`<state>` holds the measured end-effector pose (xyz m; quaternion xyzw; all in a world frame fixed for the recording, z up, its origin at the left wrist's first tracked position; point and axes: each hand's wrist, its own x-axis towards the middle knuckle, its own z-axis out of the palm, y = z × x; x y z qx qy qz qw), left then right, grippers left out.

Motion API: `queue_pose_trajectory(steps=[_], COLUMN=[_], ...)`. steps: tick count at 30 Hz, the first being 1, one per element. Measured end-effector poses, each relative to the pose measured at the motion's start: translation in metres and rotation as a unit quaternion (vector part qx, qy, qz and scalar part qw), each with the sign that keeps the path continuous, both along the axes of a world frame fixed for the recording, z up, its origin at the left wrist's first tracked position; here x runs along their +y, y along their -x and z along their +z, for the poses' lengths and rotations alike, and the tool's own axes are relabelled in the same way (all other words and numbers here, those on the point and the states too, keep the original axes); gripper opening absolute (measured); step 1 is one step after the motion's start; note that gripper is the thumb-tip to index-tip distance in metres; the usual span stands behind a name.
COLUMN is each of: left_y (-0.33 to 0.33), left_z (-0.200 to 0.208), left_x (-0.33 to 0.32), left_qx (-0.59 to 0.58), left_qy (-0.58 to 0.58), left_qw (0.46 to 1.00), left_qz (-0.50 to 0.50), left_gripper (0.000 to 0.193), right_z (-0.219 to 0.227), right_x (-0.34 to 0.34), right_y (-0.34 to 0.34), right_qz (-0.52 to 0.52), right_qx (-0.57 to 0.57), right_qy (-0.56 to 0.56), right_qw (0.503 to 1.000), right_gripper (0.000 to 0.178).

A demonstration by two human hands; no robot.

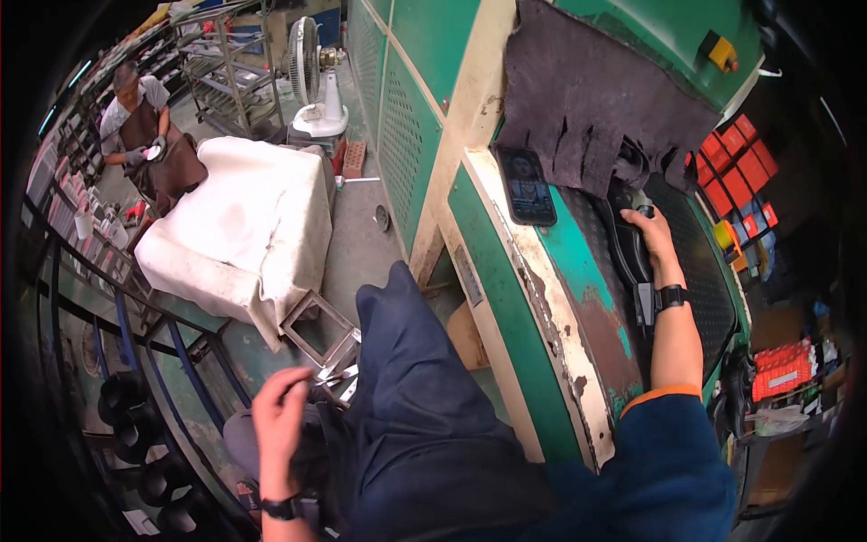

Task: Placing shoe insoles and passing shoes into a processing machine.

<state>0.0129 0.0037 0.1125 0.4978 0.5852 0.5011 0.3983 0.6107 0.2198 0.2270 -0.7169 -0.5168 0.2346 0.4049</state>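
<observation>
My right hand (652,237) is closed round a black curved piece (629,257) at the mouth of a green machine. The far end of that piece goes in beneath a dark, slit leather flap (591,90), where its shape is hard to make out. A grey metal strip (644,303) lies by its near end, beside my wrist. My left hand (280,415) hangs low at the left, fingers loosely bent and apart, with nothing visible in them. Close to it is a rusty metal frame (318,327) with bright metal pieces (341,375).
A phone (526,187) rests on the machine's ledge. At the left stand a white-covered block (239,226) and a dark metal rack (135,411) holding black rounded things. Farther back are a fan (307,72) and a seated person (149,126). Red bins (736,163) fill the right side.
</observation>
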Motion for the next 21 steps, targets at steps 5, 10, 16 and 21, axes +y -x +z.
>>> queue_pose_trajectory(steps=[5,10,16,21], left_y=[-0.037,-0.066,-0.076,-0.036], left_z=[0.012,0.031,0.048,-0.037], left_x=[0.020,0.028,0.010,-0.038], left_qx=[-0.064,-0.277,-0.452,-0.518], left_qy=[-0.065,0.002,-0.059,0.164], left_qw=[0.975,0.916,0.835,0.827], left_qz=[-0.203,-0.289,-0.308,-0.142], left_gripper=[0.025,0.061,0.097,0.069], right_z=[0.018,0.069,0.015,-0.134], right_x=[-0.034,-0.105,-0.106,-0.081], right_y=[-0.004,0.175,0.312,0.388], right_qz=[-0.054,0.278,0.271,0.337], right_qx=[0.379,0.528,0.681,0.622], right_qy=[-0.097,-0.180,-0.085,0.228], right_qw=[0.919,0.782,0.675,0.669], right_gripper=[0.039,0.074,0.078,0.031])
